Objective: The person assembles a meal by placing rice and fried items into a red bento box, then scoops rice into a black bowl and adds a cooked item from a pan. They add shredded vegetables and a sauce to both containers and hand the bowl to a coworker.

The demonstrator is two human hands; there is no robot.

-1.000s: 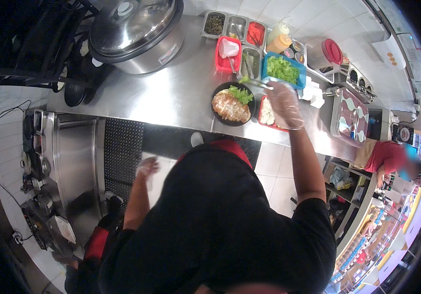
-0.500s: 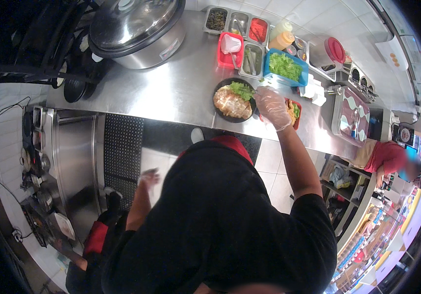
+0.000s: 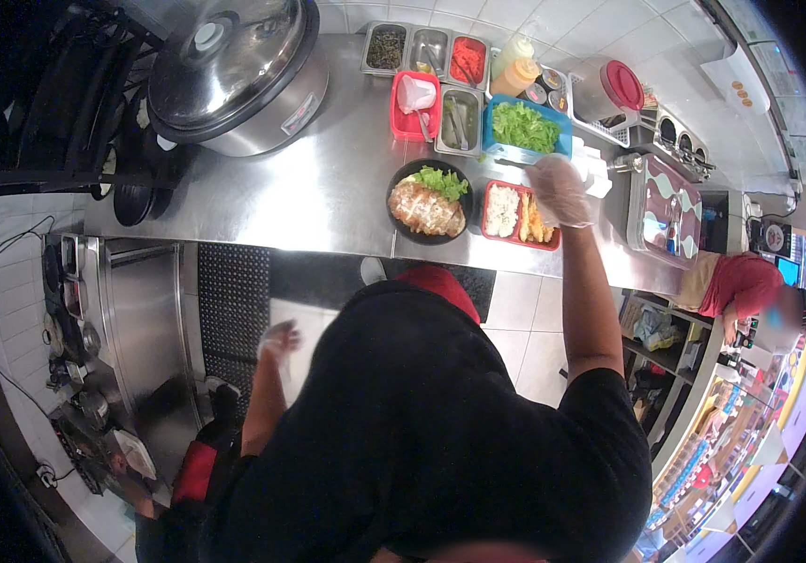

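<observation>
On the side of the big cooker, which stands at the back left of the steel counter, there is a pale label, too small for reading. Toward the back edge, the blue container holds loose lettuce; farther left, the red container has a white cup inside. Close to the front edge stands the black bowl, with a browned cutlet under pale sauce and a lettuce leaf. Just to its right, also by the front edge, the red tray carries white rice in its left compartment and fried pieces in the right. The right hand, in a clear glove, is over this tray's right side, its fingers closed around a metal utensil. The left hand, also gloved, hangs outside the front edge, fingers loosely apart.
</observation>
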